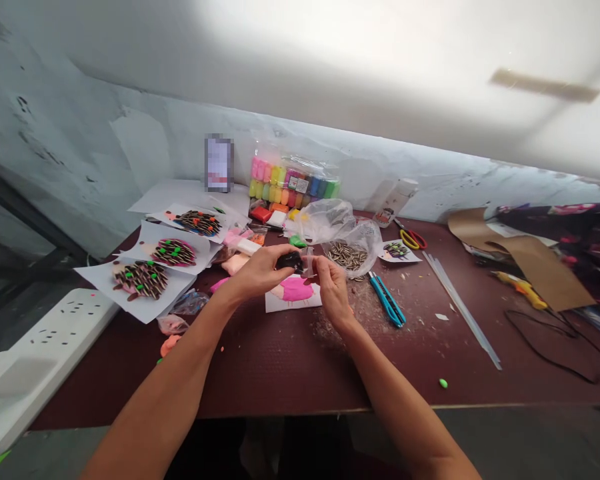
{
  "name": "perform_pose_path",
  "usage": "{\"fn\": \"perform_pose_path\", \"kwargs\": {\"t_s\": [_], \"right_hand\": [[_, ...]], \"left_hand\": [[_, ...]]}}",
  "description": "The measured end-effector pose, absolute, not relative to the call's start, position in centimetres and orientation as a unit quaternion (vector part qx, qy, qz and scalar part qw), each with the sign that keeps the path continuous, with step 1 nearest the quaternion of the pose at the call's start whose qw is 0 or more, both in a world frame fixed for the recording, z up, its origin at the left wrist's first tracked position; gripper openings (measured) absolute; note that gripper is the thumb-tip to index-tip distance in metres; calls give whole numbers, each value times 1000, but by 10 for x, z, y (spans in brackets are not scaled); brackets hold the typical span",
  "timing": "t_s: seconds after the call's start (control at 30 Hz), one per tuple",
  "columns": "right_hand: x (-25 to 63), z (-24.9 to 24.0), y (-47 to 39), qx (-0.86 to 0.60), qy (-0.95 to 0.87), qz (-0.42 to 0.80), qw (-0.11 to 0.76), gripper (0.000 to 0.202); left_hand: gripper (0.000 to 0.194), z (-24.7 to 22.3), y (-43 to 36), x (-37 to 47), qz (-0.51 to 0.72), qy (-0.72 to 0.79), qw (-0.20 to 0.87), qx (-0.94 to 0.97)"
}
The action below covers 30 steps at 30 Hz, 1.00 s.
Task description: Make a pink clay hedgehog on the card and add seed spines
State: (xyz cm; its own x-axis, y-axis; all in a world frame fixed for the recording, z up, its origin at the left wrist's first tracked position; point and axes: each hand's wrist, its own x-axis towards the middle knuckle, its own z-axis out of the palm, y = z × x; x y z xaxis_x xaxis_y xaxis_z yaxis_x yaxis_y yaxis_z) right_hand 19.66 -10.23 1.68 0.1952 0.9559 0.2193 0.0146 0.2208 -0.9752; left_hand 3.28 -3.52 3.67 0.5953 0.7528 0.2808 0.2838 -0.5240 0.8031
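Above the middle of the dark red table, my left hand (263,270) is closed round a black lump (291,261), which looks like clay in clear wrapping. My right hand (331,283) pinches the clear plastic film (308,262) at the lump's right side. Below both hands lies a white card (293,297) with a flat pink clay shape on it, partly covered by my left hand. An open plastic bag of striped seeds (347,255) stands just behind my right hand.
Seed-covered clay figures on paper (140,279) lie left. Clay packs (293,183) stand at the wall. A blue cutter (387,300), scissors (411,239), clear sticks (463,310) and a yellow glue gun (520,288) are right. A white power strip (50,360) is at the left edge.
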Motion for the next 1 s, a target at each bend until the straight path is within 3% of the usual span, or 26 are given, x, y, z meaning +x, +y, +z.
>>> {"fn": "perform_pose_path", "kwargs": {"t_s": [0.33,0.77,1.0], "right_hand": [[197,15,-101,-504,-520,387,571,32],[195,17,-101,-498,-517,412,562,21],[196,19,-102,-507,-494,438,553,27]], "left_hand": [[48,34,-30,31,334,333,380,796],[18,42,-35,32,346,328,421,771],[25,41,-39,32,296,334,540,713]]}}
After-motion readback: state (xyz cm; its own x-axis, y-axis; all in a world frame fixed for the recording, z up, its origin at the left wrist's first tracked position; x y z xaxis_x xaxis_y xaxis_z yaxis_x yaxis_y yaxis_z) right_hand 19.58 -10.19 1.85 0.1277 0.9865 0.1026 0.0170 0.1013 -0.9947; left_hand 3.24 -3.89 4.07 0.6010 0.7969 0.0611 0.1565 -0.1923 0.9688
